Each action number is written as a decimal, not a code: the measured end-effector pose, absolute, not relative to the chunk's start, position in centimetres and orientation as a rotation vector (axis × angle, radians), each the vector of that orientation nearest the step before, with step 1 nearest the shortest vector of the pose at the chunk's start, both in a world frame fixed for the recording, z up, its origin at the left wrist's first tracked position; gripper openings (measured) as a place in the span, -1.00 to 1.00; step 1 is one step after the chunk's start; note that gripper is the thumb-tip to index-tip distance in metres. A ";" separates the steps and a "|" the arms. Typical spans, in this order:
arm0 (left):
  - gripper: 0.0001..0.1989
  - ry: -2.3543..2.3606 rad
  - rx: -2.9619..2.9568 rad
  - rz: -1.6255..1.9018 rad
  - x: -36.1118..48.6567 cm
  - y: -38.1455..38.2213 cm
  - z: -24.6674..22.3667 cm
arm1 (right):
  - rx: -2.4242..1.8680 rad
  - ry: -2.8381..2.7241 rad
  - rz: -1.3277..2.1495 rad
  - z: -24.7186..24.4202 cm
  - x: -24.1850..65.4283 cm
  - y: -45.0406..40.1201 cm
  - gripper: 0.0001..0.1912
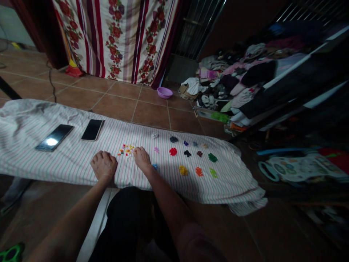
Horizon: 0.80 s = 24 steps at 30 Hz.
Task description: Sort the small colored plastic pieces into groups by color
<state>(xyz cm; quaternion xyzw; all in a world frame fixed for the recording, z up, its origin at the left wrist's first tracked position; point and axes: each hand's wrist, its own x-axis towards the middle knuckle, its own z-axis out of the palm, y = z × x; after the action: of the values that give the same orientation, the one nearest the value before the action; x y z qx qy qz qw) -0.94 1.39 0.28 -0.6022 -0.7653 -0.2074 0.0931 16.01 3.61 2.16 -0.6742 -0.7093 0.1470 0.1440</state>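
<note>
On the striped cloth my left hand (103,164) rests with its fingers curled under, just left of a mixed pile of small coloured pieces (126,149). Nothing shows in that hand. At the pile's right edge my right hand (141,158) has its fingertips pinched together; whatever they hold is too small to make out. Sorted heaps lie to the right, among them red pieces (172,151), yellow pieces (183,170), orange pieces (199,171), dark green pieces (212,157) and pink pieces (156,149). Some blue pieces (155,166) are partly hidden by my right wrist.
Two phones, one reflecting light (54,138) and one dark (92,130), lie left on the striped cloth (131,127). Beyond are a tiled floor, a purple basin (164,92) and a floral curtain (117,40). Piled clothes (229,76) stand at the right.
</note>
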 end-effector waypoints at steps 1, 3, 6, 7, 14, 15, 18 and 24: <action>-0.67 -2.277 -1.787 -0.621 -0.9 1.4 0.3 | -1.929 -2.036 0.431 2.2 16.2 3.4 -0.76; -0.67 -2.291 -1.786 -0.634 -0.9 1.4 0.3 | -1.917 -2.003 0.450 2.3 16.8 3.0 -0.78; -0.68 -2.297 -1.786 -0.646 -0.9 1.4 0.3 | -1.890 -1.941 0.445 2.2 18.1 2.5 -0.81; -0.68 -2.295 -1.785 -0.647 -0.9 1.4 0.3 | -1.872 -1.924 0.428 2.2 18.7 2.3 -0.82; -0.69 -2.273 -1.780 -0.604 -1.0 1.3 0.4 | -1.734 -1.778 0.264 1.1 22.6 1.1 -0.80; -0.68 -2.270 -1.780 -0.598 -1.0 1.3 0.4 | -1.717 -1.761 0.241 0.9 23.2 1.0 -0.78; -0.68 -2.279 -1.781 -0.601 -1.0 1.4 0.3 | -1.689 -1.721 0.177 0.4 25.0 0.4 -0.75; -0.67 -2.297 -1.791 -0.625 -0.9 1.4 0.4 | -1.652 -1.683 0.075 0.2 29.1 -1.4 -0.73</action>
<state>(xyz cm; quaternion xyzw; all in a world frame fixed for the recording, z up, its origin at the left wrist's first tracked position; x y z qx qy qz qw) -0.94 1.37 0.36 -0.5993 -0.7685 -0.2089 0.0811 29.13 -1.41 0.18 -0.6474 -0.6595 0.0292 0.3809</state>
